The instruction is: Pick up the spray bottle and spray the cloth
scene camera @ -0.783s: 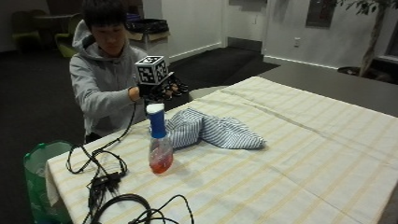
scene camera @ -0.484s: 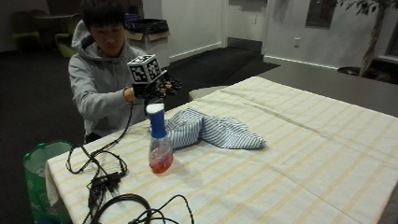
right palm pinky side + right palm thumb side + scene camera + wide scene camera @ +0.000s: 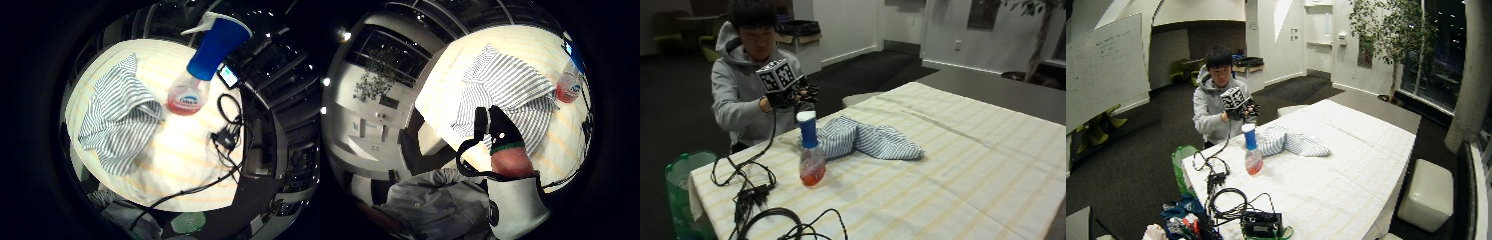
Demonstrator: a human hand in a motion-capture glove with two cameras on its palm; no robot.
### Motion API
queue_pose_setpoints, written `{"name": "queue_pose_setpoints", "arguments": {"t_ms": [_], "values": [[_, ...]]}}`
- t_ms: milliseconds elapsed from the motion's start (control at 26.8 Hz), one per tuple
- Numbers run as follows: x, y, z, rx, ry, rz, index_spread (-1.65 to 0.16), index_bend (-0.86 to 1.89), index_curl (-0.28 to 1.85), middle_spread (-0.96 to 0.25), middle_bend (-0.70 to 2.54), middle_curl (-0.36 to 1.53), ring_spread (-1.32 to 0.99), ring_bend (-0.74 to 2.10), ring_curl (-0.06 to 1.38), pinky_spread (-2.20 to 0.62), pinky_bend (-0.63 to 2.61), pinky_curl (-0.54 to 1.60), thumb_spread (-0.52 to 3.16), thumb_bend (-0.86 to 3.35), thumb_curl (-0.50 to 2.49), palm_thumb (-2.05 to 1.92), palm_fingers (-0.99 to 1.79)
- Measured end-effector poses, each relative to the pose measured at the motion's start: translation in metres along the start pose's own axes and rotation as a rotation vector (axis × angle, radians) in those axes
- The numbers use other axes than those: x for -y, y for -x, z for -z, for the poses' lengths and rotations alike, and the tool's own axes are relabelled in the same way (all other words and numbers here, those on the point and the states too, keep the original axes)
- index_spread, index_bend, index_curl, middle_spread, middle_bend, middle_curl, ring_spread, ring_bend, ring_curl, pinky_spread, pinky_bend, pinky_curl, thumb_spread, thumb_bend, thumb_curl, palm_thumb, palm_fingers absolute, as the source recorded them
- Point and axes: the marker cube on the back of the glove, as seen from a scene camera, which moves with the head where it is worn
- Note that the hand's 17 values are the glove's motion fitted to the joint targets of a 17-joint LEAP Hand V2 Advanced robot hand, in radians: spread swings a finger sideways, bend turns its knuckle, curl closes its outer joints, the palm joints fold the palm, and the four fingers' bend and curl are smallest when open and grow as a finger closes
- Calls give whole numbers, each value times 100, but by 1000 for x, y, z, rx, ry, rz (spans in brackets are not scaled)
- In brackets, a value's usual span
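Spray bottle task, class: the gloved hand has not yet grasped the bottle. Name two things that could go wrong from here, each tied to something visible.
1. The tall clear spray bottle with a blue top stands upright, narrow-based, on the striped tablecloth; the black-gloved right hand, raised above it, might knock it over while reaching.
2. Black cables lie beside the bottle and could snag it.

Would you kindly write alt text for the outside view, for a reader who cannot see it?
A seated person holds their gloved right hand raised above the table edge, touching nothing. On the striped tablecloth a spray bottle with a blue top and reddish liquid stands upright beside a crumpled striped cloth. Black cables trail across the near corner.
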Motion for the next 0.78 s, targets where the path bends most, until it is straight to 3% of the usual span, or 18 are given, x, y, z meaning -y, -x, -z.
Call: {"name": "queue_pose_setpoints", "arguments": {"t_ms": [410,783], "values": [[-5,-57,12,132,-156,-100,-40,10,18,-5,23,24,5,24,14,25,38,25,101,-2,23,39,-5],[4,-112,1,316,-102,-197,-39,5,13,-1,18,25,5,29,18,25,46,29,95,-3,26,38,-13]]}}
